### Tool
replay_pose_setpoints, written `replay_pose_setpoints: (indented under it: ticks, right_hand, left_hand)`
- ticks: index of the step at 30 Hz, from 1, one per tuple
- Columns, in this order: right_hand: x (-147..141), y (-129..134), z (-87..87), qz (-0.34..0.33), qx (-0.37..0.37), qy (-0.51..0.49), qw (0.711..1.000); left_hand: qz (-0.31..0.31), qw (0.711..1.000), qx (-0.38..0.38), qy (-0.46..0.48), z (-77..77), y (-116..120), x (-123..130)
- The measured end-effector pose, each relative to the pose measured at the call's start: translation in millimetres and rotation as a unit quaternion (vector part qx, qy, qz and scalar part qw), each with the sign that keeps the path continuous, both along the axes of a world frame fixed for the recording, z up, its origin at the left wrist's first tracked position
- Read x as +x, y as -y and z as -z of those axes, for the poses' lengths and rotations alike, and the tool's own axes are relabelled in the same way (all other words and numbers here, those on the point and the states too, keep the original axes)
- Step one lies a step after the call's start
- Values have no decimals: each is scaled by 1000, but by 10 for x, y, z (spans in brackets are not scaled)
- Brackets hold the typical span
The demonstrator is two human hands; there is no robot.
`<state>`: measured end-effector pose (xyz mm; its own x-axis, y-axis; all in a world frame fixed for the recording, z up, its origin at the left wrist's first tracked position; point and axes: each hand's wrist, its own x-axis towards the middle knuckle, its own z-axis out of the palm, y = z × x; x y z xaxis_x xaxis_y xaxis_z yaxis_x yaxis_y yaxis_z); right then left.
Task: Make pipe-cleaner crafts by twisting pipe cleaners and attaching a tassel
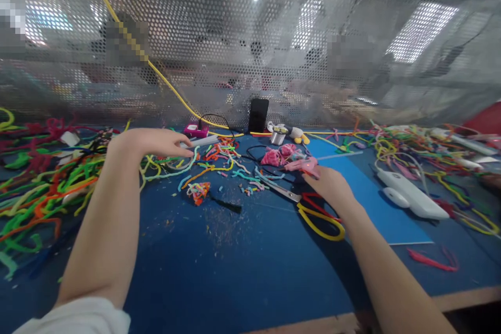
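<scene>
Pink piece against right hand, left hand in parted grip

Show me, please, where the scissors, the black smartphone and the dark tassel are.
Scissors (293, 197): head view, on the metal near the pivot.
Black smartphone (259, 115): head view, middle of its dark face.
Dark tassel (230, 206): head view, middle of its strands.

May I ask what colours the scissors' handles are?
The scissors have one yellow handle and one red handle, best seen in the head view.
</scene>
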<state>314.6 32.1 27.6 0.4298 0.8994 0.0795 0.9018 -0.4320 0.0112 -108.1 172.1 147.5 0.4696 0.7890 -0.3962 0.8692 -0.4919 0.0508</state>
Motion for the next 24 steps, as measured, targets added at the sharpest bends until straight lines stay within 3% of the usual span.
replay_pose_setpoints:
  ticks: [3, 6, 9, 14, 18, 21, 24]
  right_hand:
    - [-42, 76, -72, 2, 60, 65, 996]
    - [-92, 126, -135, -40, 118, 147, 981]
    - [-123, 132, -153, -43, 151, 154, 976]
    - [-73, 87, -154, 10, 180, 9, 984]
    - [24, 44, -124, -4, 181, -130, 975]
    - [56, 20, -70, -25, 199, -256, 946]
    - [38, 12, -55, -5, 205, -429, 880]
  left_hand:
    - [-5, 1000, -3, -6, 27, -31, -12]
    - [-6, 1000, -3, -7, 46, -52, -24]
    - [-9, 1000, -5, -7, 45, -48, -18]
    - [-8, 1000, 2, -10, 14, -8, 8]
    - [9, 1000, -1, -4, 30, -16, 11]
    - [21, 1000, -1, 1, 72, -24, 68]
    - [41, 999, 7, 10, 135, 9, 249]
